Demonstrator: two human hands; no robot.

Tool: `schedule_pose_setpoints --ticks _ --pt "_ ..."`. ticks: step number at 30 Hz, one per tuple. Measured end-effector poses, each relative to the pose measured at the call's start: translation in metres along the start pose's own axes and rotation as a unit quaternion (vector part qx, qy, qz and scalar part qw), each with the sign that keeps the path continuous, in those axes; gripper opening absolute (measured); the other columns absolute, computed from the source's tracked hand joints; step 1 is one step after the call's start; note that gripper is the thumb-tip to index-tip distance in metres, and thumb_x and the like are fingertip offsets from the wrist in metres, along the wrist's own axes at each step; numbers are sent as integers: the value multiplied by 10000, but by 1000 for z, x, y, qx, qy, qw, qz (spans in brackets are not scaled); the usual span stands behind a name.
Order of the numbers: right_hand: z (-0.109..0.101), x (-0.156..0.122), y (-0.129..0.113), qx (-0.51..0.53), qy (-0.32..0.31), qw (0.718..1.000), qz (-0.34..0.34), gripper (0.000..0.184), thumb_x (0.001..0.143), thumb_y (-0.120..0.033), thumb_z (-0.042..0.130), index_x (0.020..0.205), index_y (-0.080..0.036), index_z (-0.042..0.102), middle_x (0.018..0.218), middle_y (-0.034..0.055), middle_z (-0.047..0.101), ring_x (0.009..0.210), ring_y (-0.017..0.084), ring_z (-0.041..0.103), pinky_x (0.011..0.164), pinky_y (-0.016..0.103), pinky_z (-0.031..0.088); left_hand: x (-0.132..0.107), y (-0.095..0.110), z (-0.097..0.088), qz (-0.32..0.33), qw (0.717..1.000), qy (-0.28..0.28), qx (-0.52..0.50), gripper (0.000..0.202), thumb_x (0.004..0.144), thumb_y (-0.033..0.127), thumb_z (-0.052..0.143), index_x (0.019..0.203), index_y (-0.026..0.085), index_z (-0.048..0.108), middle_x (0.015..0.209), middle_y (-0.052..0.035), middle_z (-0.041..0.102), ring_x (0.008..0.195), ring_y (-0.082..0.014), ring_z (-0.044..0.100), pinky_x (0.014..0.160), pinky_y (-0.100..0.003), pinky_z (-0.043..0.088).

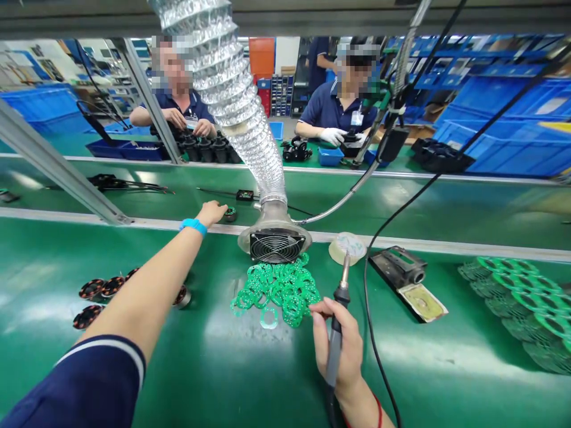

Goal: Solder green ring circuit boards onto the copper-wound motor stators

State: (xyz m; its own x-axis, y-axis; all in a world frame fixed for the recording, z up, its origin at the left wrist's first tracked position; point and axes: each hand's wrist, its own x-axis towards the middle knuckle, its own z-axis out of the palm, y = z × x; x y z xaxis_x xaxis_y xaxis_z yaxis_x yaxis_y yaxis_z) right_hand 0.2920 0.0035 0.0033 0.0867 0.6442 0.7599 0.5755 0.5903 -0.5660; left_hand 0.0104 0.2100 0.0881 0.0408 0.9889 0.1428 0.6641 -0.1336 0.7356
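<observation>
My left hand [211, 213] is stretched out past the far edge of the bench, its fingers closed at the left side of a small motor stator [231, 214] with a green ring on top. A soldering iron [338, 333] is in my right hand [345, 351], tip pointing up and away. Left of that hand lies a heap of green ring-shaped circuit boards [285, 291], with one ring [269, 318] apart at the front. Several copper-wound stators [92, 289] sit by my left forearm, which partly hides them.
A fan hood [276, 246] on a silver duct [250, 119] stands behind the rings. To the right are a tape roll [347, 246], an iron stand [399, 266] with a sponge [423, 302], and stacked ring panels [526, 303]. A black cable [369, 315] crosses the bench. Co-workers sit opposite.
</observation>
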Motion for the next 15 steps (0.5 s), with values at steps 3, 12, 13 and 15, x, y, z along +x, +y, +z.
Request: schedule_pose_setpoints --ticks 3,12,13,15 --pt "-3 -4 -4 40 -35 998 13 348 960 -135 515 1283 -255 554 790 24 753 615 182 720 592 334 614 -31 -3 -29 -25 998 10 61 282 863 402 531 729 172 622 754 -1 674 830 -168 625 778 -262 472" --pt "-1 -4 -21 74 -106 991 33 242 982 -166 503 1192 -245 593 757 13 771 563 176 733 565 317 604 -227 -59 -48 52 954 -33 293 261 871 392 543 951 216 718 1154 -159 662 1082 -355 583 947 -545 482" --pt "0 -4 -23 70 -122 989 43 222 976 -170 511 1168 -244 596 763 16 770 572 178 735 576 319 607 -236 -62 -42 59 950 -13 307 236 888 331 515 943 221 717 1203 -161 652 1139 -362 565 975 -563 467" --pt "3 -5 -28 66 -165 981 71 201 960 -173 524 1135 -248 588 788 20 769 606 176 740 611 316 612 -246 -62 -29 71 949 6 307 230 909 271 487 896 233 714 1230 -149 652 1192 -365 549 996 -574 454"
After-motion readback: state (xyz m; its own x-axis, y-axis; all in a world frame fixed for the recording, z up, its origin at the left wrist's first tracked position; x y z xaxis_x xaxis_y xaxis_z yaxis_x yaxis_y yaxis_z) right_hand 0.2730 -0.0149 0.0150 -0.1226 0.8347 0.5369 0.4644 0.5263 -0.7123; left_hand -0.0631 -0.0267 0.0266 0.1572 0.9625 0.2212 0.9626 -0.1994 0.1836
